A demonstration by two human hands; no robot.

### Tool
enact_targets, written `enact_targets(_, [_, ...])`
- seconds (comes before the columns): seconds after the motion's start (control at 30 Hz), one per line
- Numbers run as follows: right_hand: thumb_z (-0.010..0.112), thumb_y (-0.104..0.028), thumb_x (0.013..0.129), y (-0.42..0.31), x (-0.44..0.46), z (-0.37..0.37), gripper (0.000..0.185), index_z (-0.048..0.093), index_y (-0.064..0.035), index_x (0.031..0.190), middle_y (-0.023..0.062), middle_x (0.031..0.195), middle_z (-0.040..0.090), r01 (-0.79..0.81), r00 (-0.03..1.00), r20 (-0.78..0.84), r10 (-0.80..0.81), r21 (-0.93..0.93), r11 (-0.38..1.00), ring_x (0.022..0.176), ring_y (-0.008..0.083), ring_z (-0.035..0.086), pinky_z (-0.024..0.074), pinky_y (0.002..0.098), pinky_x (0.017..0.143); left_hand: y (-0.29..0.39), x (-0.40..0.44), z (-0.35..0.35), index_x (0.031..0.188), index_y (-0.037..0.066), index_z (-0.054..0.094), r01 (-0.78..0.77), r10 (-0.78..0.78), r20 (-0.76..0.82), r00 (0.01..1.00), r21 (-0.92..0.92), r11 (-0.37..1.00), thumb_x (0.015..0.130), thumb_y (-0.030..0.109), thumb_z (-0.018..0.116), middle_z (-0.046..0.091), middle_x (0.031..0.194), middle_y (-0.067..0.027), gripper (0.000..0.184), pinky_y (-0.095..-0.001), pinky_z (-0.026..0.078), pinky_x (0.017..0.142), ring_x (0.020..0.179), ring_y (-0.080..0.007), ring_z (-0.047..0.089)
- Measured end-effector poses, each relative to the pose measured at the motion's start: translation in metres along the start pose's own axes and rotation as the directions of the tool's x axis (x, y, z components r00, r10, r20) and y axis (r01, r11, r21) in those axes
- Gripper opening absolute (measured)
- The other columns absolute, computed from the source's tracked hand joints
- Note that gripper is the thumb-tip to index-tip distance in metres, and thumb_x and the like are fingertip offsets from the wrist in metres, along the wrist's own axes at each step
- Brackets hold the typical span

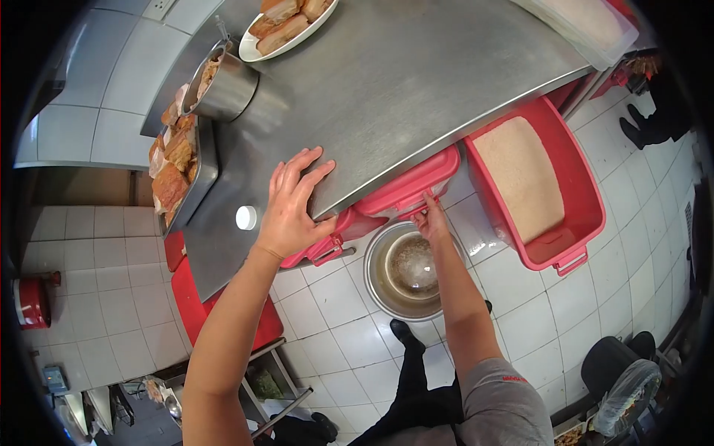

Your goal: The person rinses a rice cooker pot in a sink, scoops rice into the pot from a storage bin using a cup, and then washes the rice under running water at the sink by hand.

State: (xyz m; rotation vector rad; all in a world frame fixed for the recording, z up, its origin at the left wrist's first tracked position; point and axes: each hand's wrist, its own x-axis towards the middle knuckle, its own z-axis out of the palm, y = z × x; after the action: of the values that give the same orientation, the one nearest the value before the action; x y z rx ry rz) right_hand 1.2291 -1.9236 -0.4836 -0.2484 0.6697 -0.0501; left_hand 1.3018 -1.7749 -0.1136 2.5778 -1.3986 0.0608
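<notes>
My left hand [291,208] rests at the corner of the steel table [357,82], fingers spread, holding nothing. A white round cap or lid [246,217] lies on the table just left of it. Below the table edge, my right hand [429,219] has its fingers curled on the handle edge of a red lidded bin [413,182] under the table. A metal bowl [377,286] with a smaller, partly filled vessel [413,266] inside sits on the floor beneath my right hand.
An open red bin [587,201] of pale grains stands at the right. Meat pieces fill a tray [206,160] and a white plate [296,41]; a steel pot [236,89] stands between them. Another person's legs [658,111] show at the upper right.
</notes>
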Motion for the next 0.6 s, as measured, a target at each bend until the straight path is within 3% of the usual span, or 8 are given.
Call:
enact_targets(0.07, [0.064, -0.033, 0.080, 0.006, -0.009, -0.023, 0.030, 0.050, -0.0208, 0.105, -0.0017, 0.085, 0.061, -0.013, 1.000, 0.027, 0.013, 0.019, 1.000, 0.059, 0.0154, 0.058, 0.0471, 0.0298, 0.051, 0.000, 0.000, 0.000, 0.120, 0.010, 0.047, 0.002, -0.002, 0.004, 1.000, 0.012, 1.000, 0.053, 0.010, 0.066, 0.039, 0.131, -0.0117, 0.070, -0.0501, 0.024, 0.103, 0.124, -0.0330, 0.035])
enact_targets(0.17, [0.063, -0.033, 0.081, 0.005, -0.060, -0.019, 0.029, 0.050, -0.0217, 0.104, -0.0028, 0.082, 0.060, 0.000, 0.994, -0.108, 0.006, 0.048, 0.999, 0.059, 0.0130, 0.057, 0.0471, 0.0294, 0.051, 0.002, 0.001, -0.002, 0.121, 0.010, 0.046, 0.008, -0.008, 0.009, 1.000, 0.025, 1.000, 0.053, 0.010, 0.066, 0.039, 0.131, -0.0115, 0.070, -0.0506, 0.023, 0.103, 0.124, -0.0330, 0.035])
enact_targets(0.37, [0.060, -0.032, 0.082, 0.024, -0.123, -0.070, 0.025, 0.050, -0.0231, 0.103, -0.0051, 0.080, 0.059, -0.009, 0.999, -0.044, 0.011, 0.032, 0.999, 0.058, 0.0102, 0.055, 0.0451, 0.0282, 0.051, 0.007, 0.001, -0.003, 0.121, 0.014, 0.046, 0.025, -0.025, -0.007, 1.000, 0.027, 0.999, 0.055, 0.013, 0.069, 0.038, 0.130, -0.0069, 0.070, -0.0514, 0.023, 0.104, 0.125, -0.0291, 0.034])
enact_targets(0.47, [0.063, -0.034, 0.079, 0.032, -0.153, -0.093, 0.031, 0.048, -0.0240, 0.104, -0.0067, 0.079, 0.056, -0.051, 0.995, -0.084, 0.051, 0.002, 0.999, 0.060, 0.0091, 0.050, 0.0446, 0.0310, 0.062, 0.008, 0.000, -0.003, 0.121, 0.014, 0.045, 0.018, -0.018, -0.013, 1.000, 0.029, 0.999, 0.055, 0.013, 0.069, 0.038, 0.131, -0.0070, 0.070, -0.0516, 0.023, 0.104, 0.125, -0.0291, 0.034])
enact_targets(0.57, [0.063, -0.035, 0.079, 0.039, -0.175, -0.125, 0.034, 0.049, -0.0222, 0.107, -0.0032, 0.084, 0.057, -0.135, 0.974, -0.197, 0.116, -0.083, 0.987, 0.067, 0.0112, 0.053, 0.0437, 0.0312, 0.064, 0.010, 0.000, -0.005, 0.121, 0.014, 0.045, 0.010, -0.010, -0.021, 1.000, 0.030, 0.999, 0.055, 0.013, 0.069, 0.038, 0.131, -0.0071, 0.071, -0.0517, 0.023, 0.104, 0.125, -0.0291, 0.033])
enact_targets(0.6, [0.062, -0.033, 0.080, 0.029, -0.186, -0.117, 0.036, 0.048, -0.0186, 0.110, -0.0005, 0.085, 0.057, -0.188, 0.941, -0.314, 0.123, -0.186, 0.964, 0.068, 0.0118, 0.054, 0.0440, 0.0291, 0.063, 0.010, -0.001, -0.005, 0.121, 0.014, 0.045, 0.011, -0.010, -0.025, 1.000, 0.030, 0.999, 0.055, 0.013, 0.069, 0.038, 0.131, -0.0071, 0.071, -0.0517, 0.023, 0.104, 0.125, -0.0292, 0.033])
